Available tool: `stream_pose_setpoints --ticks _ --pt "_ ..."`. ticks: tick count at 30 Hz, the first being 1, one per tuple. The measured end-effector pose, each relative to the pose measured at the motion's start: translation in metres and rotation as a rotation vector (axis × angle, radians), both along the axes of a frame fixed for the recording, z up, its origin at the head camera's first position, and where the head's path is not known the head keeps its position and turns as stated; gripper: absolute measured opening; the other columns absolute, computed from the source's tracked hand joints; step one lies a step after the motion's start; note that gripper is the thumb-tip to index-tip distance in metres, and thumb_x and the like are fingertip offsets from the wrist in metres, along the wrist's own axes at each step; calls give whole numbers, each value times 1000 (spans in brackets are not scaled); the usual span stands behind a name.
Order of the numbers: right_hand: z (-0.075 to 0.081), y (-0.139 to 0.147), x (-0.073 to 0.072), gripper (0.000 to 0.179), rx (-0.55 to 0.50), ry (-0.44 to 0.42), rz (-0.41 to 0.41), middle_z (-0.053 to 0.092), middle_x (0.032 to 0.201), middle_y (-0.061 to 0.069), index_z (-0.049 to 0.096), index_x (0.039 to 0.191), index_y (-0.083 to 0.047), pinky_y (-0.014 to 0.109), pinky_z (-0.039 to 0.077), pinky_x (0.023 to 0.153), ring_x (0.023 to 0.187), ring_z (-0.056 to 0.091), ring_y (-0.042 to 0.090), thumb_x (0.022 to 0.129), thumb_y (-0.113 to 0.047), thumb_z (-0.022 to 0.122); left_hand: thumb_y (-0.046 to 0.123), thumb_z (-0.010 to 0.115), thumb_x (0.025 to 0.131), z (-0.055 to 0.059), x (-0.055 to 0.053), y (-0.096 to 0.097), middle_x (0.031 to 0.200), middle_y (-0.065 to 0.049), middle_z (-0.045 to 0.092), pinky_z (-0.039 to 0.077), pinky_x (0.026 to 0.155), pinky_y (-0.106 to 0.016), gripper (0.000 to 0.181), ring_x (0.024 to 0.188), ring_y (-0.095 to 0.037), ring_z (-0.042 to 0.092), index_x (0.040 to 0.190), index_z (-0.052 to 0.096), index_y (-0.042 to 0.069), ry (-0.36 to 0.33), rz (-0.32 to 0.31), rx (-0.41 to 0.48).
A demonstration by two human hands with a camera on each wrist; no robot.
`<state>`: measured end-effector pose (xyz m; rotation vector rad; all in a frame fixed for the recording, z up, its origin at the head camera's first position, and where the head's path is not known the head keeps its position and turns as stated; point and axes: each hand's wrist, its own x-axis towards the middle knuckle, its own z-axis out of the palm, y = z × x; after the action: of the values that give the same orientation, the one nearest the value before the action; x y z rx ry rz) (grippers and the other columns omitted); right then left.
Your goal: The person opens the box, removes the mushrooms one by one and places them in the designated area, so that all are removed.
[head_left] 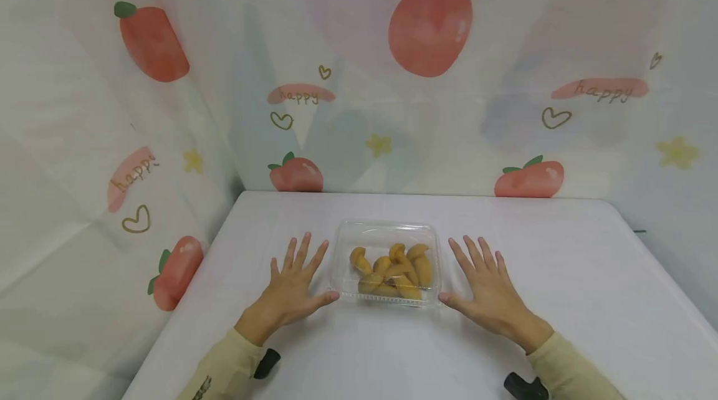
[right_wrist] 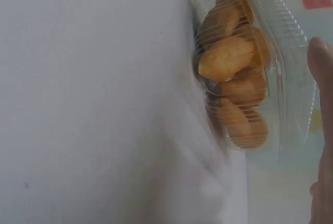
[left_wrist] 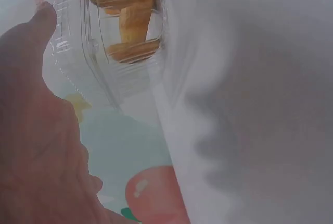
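Now, from my remote seat, I had one clear, rectangular plastic container (head_left: 366, 235) squarely between both bare hands, resting on the white tabletop (head_left: 359, 353), placed centrally, I judged, so either side lay within equal reach. The left hand (head_left: 288, 295) and the right hand (head_left: 493, 299) were palm-down, fingers straight and spread wide, gripping nothing; each thumb pointed at a near corner, probably to flank the container evenly, though I couldn't tell whether either touched plastic. And the count: two hands, two beige sleeves (head_left: 224, 359), one container, and inside it at least six yellow-brown, round-capped mushrooms (head_left: 423, 268), overlapping too much for an exact total.
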<state>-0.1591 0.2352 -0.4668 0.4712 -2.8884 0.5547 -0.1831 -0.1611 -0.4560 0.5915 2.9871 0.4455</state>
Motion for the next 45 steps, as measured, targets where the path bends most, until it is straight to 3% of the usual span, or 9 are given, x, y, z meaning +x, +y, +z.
stream_pose_setpoints --ticks 10,13,19,28,37,45 --pt "-12 -12 10 113 -123 -76 50 24 168 18 12 164 -12 74 15 118 156 12 44 82 -58 74 60 61 93 -13 2 9 173 -10 -3 19 115 -79 103 158 -44 -1 164 0 19 -51 -93 170" --pt "-14 -16 12 115 -161 -79 66 26 166 19 14 163 -9 75 18 116 154 15 47 80 -57 77 57 63 94 -15 2 10 173 -11 -2 18 120 -72 106 158 -42 -1 164 -3 13 -57 -109 195" --pt "-18 -22 14 115 -198 -56 93 30 164 22 19 161 -4 75 24 114 151 20 51 78 -55 79 50 69 92 -19 -1 11 173 -10 0 14 128 -59 110 159 -39 0 163 -3 7 -86 -97 252" --pt "-23 -24 14 114 -207 -50 79 29 163 26 19 161 -2 74 25 115 150 20 53 79 -53 79 44 77 88 -25 -3 10 172 -11 7 18 127 -58 112 159 -39 6 164 3 9 -161 -77 359" --pt "-26 -25 11 108 -236 -38 76 32 162 27 26 158 2 76 24 114 149 20 55 80 -49 80 36 80 87 -28 -4 12 171 -14 14 21 127 -55 107 158 -37 15 163 10 4 -132 -92 373" --pt "-26 -28 10 104 -247 -30 71 34 161 27 27 158 1 75 24 115 149 21 56 81 -45 80 34 76 91 -26 -3 12 171 -14 12 20 127 -54 101 159 -34 14 162 11 4 -134 -98 375"
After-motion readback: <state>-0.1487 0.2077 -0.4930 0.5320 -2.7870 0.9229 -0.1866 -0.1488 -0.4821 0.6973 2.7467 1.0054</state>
